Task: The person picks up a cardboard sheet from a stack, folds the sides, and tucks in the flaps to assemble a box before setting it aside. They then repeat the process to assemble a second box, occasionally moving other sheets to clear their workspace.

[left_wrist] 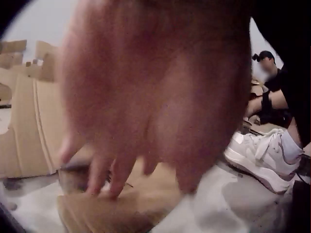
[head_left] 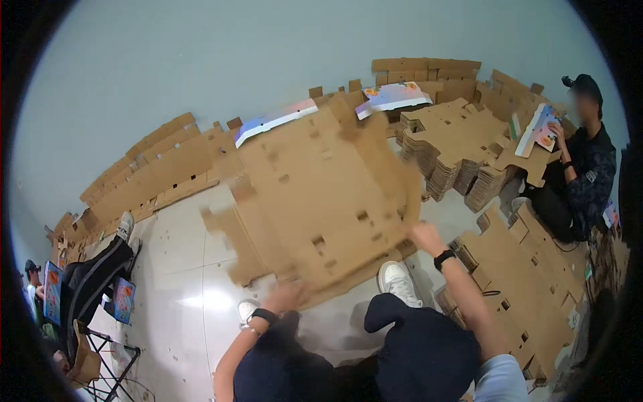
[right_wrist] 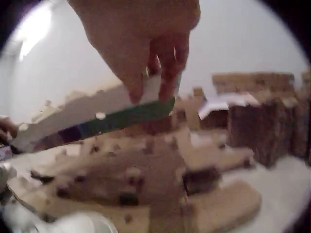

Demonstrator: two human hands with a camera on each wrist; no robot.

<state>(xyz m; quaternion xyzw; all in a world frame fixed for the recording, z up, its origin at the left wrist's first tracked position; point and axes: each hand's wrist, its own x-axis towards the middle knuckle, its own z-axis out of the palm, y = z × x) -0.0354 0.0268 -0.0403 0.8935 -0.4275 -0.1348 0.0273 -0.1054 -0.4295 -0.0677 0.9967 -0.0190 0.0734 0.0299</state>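
Observation:
A large flat brown cardboard sheet (head_left: 315, 194) with cut slots and flaps, blurred by motion, lies before the person's knees in the head view. At its near left corner is the left hand (head_left: 288, 295), also blurred. The left wrist view shows the left fingers (left_wrist: 121, 170) spread and fairly straight, pointing down over a cardboard edge (left_wrist: 92, 213). The right hand (head_left: 429, 238) is at the sheet's near right edge. In the right wrist view, the right thumb and fingers (right_wrist: 167, 87) pinch a pale panel (right_wrist: 87, 104) with a green and purple printed edge.
Cut cardboard stacks (head_left: 462, 127) stand at the back right, with another stack (head_left: 529, 281) near the right knee. Printed white panels (head_left: 395, 97) lie along the wall. One person (head_left: 589, 161) sits at right holding a printed panel; others are at left near a folding stool (head_left: 110, 355).

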